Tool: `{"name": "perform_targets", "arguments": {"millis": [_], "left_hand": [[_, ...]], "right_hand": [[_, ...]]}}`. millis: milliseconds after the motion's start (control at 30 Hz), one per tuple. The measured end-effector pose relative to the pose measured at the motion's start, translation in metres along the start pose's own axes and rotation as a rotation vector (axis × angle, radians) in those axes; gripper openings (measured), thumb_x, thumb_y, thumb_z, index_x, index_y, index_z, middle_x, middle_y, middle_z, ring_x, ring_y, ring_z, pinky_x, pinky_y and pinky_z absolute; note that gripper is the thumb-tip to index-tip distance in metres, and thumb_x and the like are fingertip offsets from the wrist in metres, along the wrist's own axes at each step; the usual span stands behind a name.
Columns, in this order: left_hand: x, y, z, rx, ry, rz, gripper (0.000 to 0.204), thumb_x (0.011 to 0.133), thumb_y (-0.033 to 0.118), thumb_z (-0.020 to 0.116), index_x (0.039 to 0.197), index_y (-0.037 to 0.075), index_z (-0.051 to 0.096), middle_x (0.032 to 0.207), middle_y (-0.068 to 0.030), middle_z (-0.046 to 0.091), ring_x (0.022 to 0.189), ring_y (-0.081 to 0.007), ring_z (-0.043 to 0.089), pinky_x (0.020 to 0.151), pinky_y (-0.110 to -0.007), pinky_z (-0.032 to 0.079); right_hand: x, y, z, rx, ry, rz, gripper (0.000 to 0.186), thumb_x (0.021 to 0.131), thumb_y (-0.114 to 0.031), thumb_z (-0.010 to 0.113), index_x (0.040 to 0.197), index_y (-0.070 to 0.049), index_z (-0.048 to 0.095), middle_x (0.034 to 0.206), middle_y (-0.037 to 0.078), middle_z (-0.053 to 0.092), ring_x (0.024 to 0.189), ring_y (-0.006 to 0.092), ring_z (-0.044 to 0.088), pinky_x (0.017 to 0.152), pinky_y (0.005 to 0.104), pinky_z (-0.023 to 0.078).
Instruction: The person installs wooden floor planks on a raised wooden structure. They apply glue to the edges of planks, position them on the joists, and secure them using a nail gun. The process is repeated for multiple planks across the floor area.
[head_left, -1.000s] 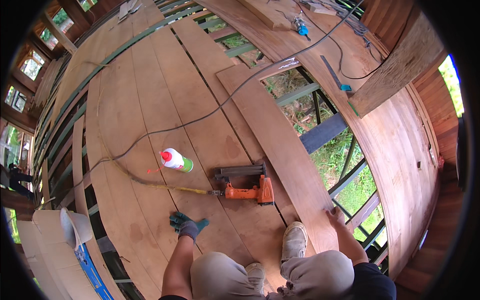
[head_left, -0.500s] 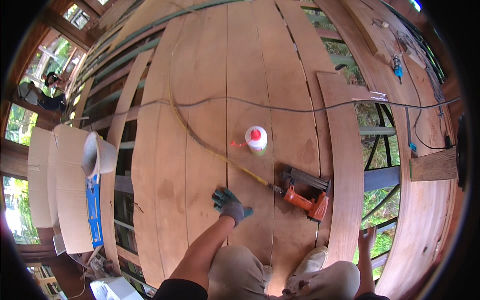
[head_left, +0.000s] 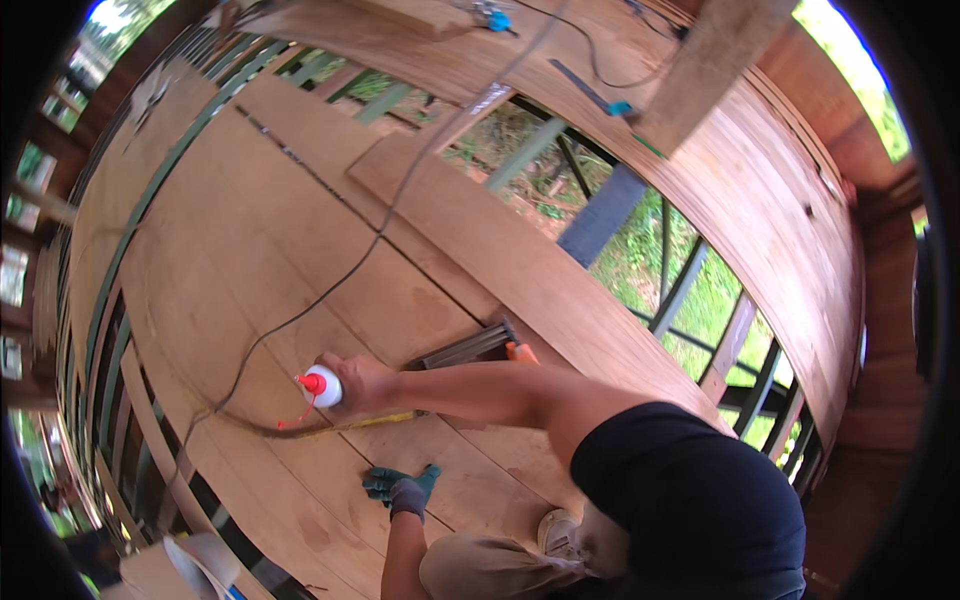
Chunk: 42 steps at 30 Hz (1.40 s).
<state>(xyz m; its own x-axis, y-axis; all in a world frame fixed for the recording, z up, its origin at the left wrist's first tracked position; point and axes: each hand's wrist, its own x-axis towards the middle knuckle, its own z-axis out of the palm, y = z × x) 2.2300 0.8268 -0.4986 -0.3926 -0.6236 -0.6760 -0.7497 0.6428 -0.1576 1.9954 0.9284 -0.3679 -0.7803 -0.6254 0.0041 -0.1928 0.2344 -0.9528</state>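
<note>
My bare right hand (head_left: 360, 384) is wrapped round a white squeeze bottle (head_left: 325, 388) with a red cap and a small red tethered tip. My left hand (head_left: 403, 488), in a green and grey glove, lies on the wooden planks (head_left: 270, 490) with its fingers spread. An orange nail gun (head_left: 521, 353) rests on the planks beyond my right forearm, which hides much of its body; its dark magazine shows. A yellowish air hose (head_left: 375, 423) passes beneath my right arm, near the bottle.
A black cable (head_left: 340, 283) crosses the planks. To the right, gaps between green joists (head_left: 680, 283) show grass below. Farther off lie a blue power tool (head_left: 497, 20) and a thick wooden post (head_left: 712, 75). A grey bucket (head_left: 207, 560) stands at the lower left.
My right hand has come forward from the lower right and taken hold of the bottle. My left hand stays flat on the planks. The view has turned and leaned to the right.
</note>
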Motion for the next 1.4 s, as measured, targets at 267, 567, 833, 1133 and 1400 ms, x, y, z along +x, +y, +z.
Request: {"name": "perform_targets", "arguments": {"millis": [267,567,833,1133,1400], "left_hand": [[0.046,-0.022,0.012,0.267,0.101,0.108,0.148,0.055,0.088,0.067,0.151,-0.012,0.015,0.154,-0.0421,0.014,0.146,-0.0493,0.019,0.113,-0.056,0.026],[-0.124,0.117,-0.123,-0.282,-0.492,0.942,0.070,0.091,0.035,0.070,0.147,0.004,0.040,0.115,-0.0047,0.058,0.094,-0.0121,0.056,0.075,-0.025,0.048],[-0.274,0.209,0.027,-0.502,-0.405,1.234,0.052,0.092,0.022,0.068,0.133,0.000,0.046,0.117,-0.0075,0.058,0.100,-0.0166,0.058,0.086,-0.033,0.049],[-0.226,0.201,-0.024,-0.588,-1.071,1.028,0.048,0.101,0.036,0.053,0.135,0.002,0.051,0.117,-0.0108,0.064,0.102,-0.0239,0.066,0.085,-0.040,0.059],[-0.213,0.216,-0.078,-0.912,-1.566,0.727,0.063,0.102,0.053,0.044,0.145,0.008,0.043,0.135,-0.0130,0.058,0.116,-0.0344,0.063,0.088,-0.053,0.056]], "right_hand": [[-0.216,-0.010,-0.144,0.312,0.276,0.112,0.068,0.073,-0.038,0.085,0.122,-0.004,0.051,0.104,0.016,0.068,0.100,0.0303,0.067,0.085,0.0395,0.052],[-0.395,0.036,-0.150,0.390,0.722,0.558,0.080,0.068,-0.053,0.086,0.117,0.002,0.054,0.107,0.022,0.066,0.101,0.0347,0.066,0.088,0.0425,0.052],[-0.392,0.027,-0.173,0.286,0.891,0.550,0.083,0.068,-0.059,0.083,0.110,0.005,0.052,0.100,0.028,0.065,0.096,0.0419,0.066,0.085,0.0458,0.052],[-0.419,0.029,-0.177,-0.961,0.698,-0.218,0.047,0.080,-0.032,0.069,0.118,-0.008,0.055,0.122,0.018,0.059,0.118,0.0341,0.058,0.113,0.0504,0.038],[-0.448,-0.012,-0.263,-0.626,0.590,0.023,0.064,0.060,-0.022,0.086,0.116,-0.006,0.062,0.106,0.013,0.067,0.098,0.0353,0.065,0.086,0.0463,0.054]]}}
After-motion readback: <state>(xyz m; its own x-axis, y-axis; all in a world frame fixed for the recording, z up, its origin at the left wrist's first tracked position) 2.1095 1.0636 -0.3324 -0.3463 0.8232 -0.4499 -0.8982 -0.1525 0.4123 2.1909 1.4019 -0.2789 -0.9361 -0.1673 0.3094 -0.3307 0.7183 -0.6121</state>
